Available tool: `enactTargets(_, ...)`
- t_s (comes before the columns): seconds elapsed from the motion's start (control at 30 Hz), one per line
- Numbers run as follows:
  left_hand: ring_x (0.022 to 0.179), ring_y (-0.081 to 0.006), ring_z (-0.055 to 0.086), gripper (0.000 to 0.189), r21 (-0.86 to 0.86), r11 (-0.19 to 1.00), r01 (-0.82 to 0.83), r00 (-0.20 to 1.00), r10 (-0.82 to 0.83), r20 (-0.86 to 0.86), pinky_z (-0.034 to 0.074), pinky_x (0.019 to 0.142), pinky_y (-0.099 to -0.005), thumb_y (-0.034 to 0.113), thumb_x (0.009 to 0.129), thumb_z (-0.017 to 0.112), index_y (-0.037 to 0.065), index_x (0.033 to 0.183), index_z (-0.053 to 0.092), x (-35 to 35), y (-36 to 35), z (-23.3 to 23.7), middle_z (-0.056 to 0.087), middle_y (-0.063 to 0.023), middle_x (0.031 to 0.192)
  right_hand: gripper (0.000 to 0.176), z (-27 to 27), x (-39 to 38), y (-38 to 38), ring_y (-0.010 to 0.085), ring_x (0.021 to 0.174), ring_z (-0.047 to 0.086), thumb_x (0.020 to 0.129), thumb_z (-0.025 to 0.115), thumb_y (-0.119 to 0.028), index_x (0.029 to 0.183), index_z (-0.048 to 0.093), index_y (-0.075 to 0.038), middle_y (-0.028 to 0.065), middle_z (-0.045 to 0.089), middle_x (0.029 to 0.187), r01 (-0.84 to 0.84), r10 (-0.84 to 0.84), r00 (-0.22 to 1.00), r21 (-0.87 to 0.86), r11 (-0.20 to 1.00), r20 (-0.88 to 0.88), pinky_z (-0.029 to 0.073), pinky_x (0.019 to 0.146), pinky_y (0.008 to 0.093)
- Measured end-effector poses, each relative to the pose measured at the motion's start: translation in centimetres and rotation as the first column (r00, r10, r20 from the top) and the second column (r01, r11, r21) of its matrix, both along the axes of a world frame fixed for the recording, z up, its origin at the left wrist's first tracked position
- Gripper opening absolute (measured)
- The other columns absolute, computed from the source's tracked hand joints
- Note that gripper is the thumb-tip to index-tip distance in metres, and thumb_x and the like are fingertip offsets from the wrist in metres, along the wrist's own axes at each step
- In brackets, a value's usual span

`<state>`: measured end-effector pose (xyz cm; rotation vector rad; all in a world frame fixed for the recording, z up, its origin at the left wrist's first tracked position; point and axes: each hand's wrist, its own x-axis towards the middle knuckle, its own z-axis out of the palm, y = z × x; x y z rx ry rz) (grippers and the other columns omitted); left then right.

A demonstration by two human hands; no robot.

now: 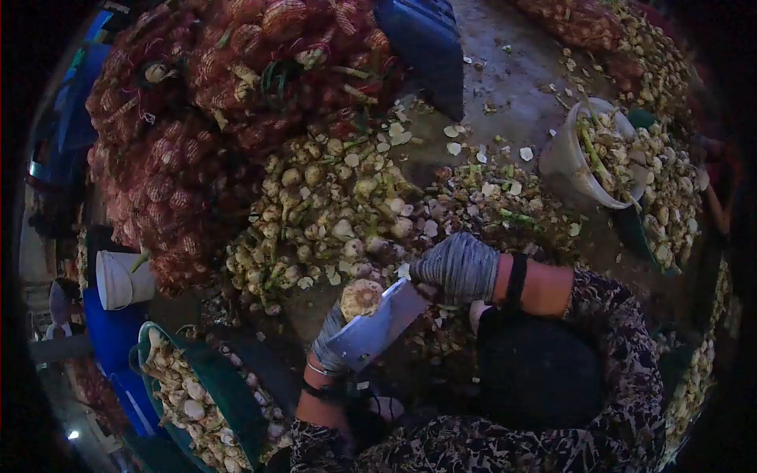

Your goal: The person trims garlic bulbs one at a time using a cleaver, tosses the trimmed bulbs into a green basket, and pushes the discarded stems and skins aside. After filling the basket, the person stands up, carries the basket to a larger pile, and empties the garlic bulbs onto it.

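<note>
My left hand (332, 340), in a grey glove, holds a garlic bulb (362, 299) with its cut or root face turned up. A wide metal blade (377, 325) lies across the front of that hand, its edge beside the bulb. My right hand (457, 266), wrapped in grey, is closed round the blade's upper right end; the handle is hidden in the fingers. Just beyond both hands, a heap of garlic bulbs (315, 205) spreads over the floor.
Red mesh sacks of garlic (173, 173) stand at the upper left. A white bucket (561, 162) of garlic leans at the right. At the lower left are a green tub (236, 398) of bulbs and a small white bucket (126, 281). Peelings (493, 189) litter the floor.
</note>
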<state>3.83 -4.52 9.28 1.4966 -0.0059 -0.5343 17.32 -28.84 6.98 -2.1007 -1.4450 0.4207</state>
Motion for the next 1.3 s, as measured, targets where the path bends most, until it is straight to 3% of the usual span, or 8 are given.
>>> enactTargets(0.13,0.111,-0.0193,0.057,0.038,0.272,0.962,0.004,0.99,-0.042,0.133,0.043,0.099,-0.0273,0.009,0.099,0.036,0.001,0.135,0.046,-1.7,1.1,-9.7,0.058,-0.0104,0.125,0.029,1.4,-0.1,0.6,0.036,0.076,0.064,0.071,0.066,-0.013,0.099,0.059,-0.011,0.0117,0.062,0.078,0.003,-0.044,0.988,-0.263,0.965,-0.151,0.052,0.064,0.0437)
enactTargets(0.43,0.113,-0.0247,0.056,0.042,-0.237,0.972,-0.01,0.982,-0.036,-0.188,0.043,0.102,-0.0377,0.027,0.099,0.037,0.005,0.134,0.047,-0.4,-0.1,-13.5,0.057,-0.0146,0.125,0.033,-0.5,-0.3,1.1,0.0355,0.075,0.065,0.07,0.066,-0.016,0.101,0.058,-0.011,0.0122,0.062,0.075,0.093,-0.124,0.978,-0.183,0.979,-0.17,0.051,0.062,0.0449)
enactTargets(0.67,0.114,-0.032,0.055,0.056,0.388,0.921,-0.044,0.999,0.052,-0.009,0.045,0.099,-0.0506,0.05,0.094,0.049,0.009,0.133,0.048,-1.2,-0.7,-1.7,0.057,-0.0165,0.123,0.032,-9.2,3.4,-4.7,0.0354,0.087,0.066,0.076,0.065,-0.012,0.107,0.062,-0.013,0.0164,0.068,0.092,0.528,-0.594,0.775,-0.295,0.797,-0.217,0.053,0.074,0.043)
enactTargets(0.73,0.112,-0.0323,0.055,0.06,0.67,0.69,-0.275,0.845,-0.158,0.51,0.05,0.092,-0.0498,0.051,0.091,0.056,0.01,0.134,0.047,-2.6,1.6,0.6,0.057,-0.0144,0.123,0.032,-9.9,3.0,-4.8,0.0357,0.088,0.066,0.076,0.066,-0.014,0.108,0.061,-0.012,0.0168,0.068,0.092,0.525,-0.59,0.802,-0.358,0.772,-0.095,0.053,0.075,0.0427)
enactTargets(0.8,0.107,-0.0266,0.055,0.039,-0.239,0.775,-0.585,0.679,0.629,0.379,0.049,0.091,-0.0424,0.036,0.097,0.048,0.008,0.124,0.051,-2.0,2.5,3.6,0.055,-0.0114,0.12,0.033,-9.8,2.3,-4.3,0.0359,0.09,0.066,0.076,0.067,-0.015,0.108,0.061,-0.011,0.0173,0.068,0.093,0.561,-0.602,0.798,-0.42,0.714,0.042,0.053,0.076,0.0424)
enactTargets(0.9,0.095,-0.023,0.059,0.048,0.096,0.53,-0.842,0.289,0.294,0.911,0.053,0.078,-0.041,0.042,0.093,0.054,0.012,0.129,0.052,-1.2,5.2,11.9,0.061,-0.0089,0.106,0.036,-8.4,1.1,-3.6,0.0368,0.088,0.065,0.075,0.068,-0.018,0.109,0.06,-0.01,0.0174,0.067,0.091,0.639,-0.698,0.715,-0.363,0.678,-0.045,0.052,0.076,0.0434)
enactTargets(1.2,0.093,-0.0201,0.057,0.036,-0.281,0.404,-0.87,0.405,0.913,0.058,0.05,0.079,-0.0379,0.033,0.097,0.047,0.008,0.123,0.053,-0.9,10.3,2.3,0.06,-0.0057,0.099,0.026,-8.6,2.7,-5.6,0.0395,0.078,0.063,0.084,0.064,-0.03,0.097,0.061,-0.008,0.0191,0.065,0.082,0.674,-0.727,0.679,-0.302,0.674,-0.109,0.05,0.068,0.0458)
enactTargets(1.3,0.099,-0.0236,0.058,0.047,0.213,0.626,-0.75,0.65,0.758,0.057,0.049,0.083,-0.0389,0.042,0.091,0.052,0.008,0.123,0.056,4.2,10.1,-9.0,0.06,-0.0075,0.107,0.028,-10.4,2.0,-6.4,0.0402,0.079,0.063,0.082,0.066,-0.03,0.099,0.062,-0.008,0.0199,0.065,0.082,0.683,-0.725,0.671,-0.253,0.685,-0.156,0.05,0.068,0.0457)
